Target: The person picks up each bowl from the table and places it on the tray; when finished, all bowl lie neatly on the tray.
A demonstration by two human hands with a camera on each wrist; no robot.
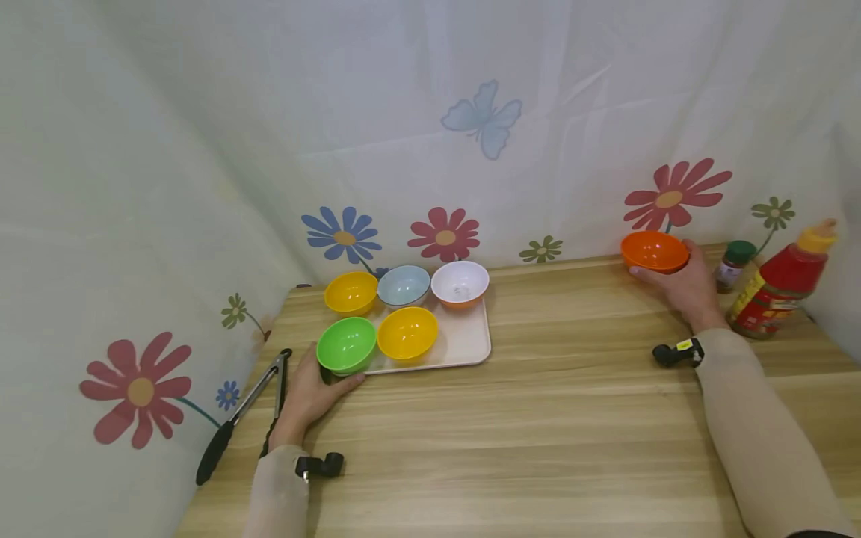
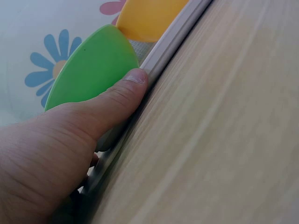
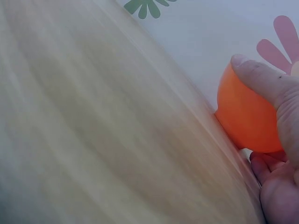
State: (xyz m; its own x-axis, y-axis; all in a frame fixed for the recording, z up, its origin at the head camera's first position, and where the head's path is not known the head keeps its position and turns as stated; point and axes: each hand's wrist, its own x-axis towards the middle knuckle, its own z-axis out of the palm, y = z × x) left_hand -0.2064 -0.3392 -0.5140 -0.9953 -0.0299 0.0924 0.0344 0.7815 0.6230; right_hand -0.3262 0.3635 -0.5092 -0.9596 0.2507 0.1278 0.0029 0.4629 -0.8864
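Note:
On the left, my left hand (image 1: 311,392) grips the near-left corner of a pale tray (image 1: 473,338), its thumb (image 2: 126,91) along the front rim close under a green bowl (image 1: 347,345). Its other fingers are mostly hidden behind the tray's side. Two yellow bowls (image 1: 407,334), a light blue bowl (image 1: 403,286) and a bowl with white inside and orange outside (image 1: 460,283) also sit on the tray. At the table's back right, my right hand (image 1: 693,290) holds an orange bowl (image 1: 654,252), thumb on its side and fingers low around it (image 3: 247,114).
Metal tongs (image 1: 245,407) with black handles lie left of my left hand. A small green-capped jar (image 1: 735,267) and a red sauce bottle (image 1: 780,284) with a yellow cap stand right of my right hand. A flower-printed curtain (image 1: 572,149) runs behind the wooden table (image 1: 538,433).

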